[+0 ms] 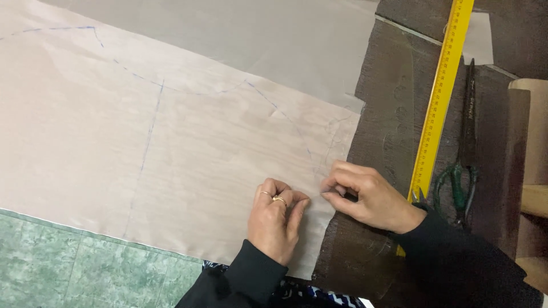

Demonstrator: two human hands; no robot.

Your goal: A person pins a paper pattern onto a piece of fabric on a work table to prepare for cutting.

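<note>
A pale pink sheet of fabric lies flat on the table, with blue chalk lines drawn across it. My left hand, with rings on two fingers, rests on the fabric near its right edge, fingers curled and pinching the cloth. My right hand sits just to the right, pinching the same edge of the fabric between thumb and fingers. The two hands nearly touch. Both arms wear black sleeves.
A long yellow ruler lies on the dark wooden table to the right, next to green-handled scissors. A clear curved template lies beside the ruler. Green tiled floor shows at lower left.
</note>
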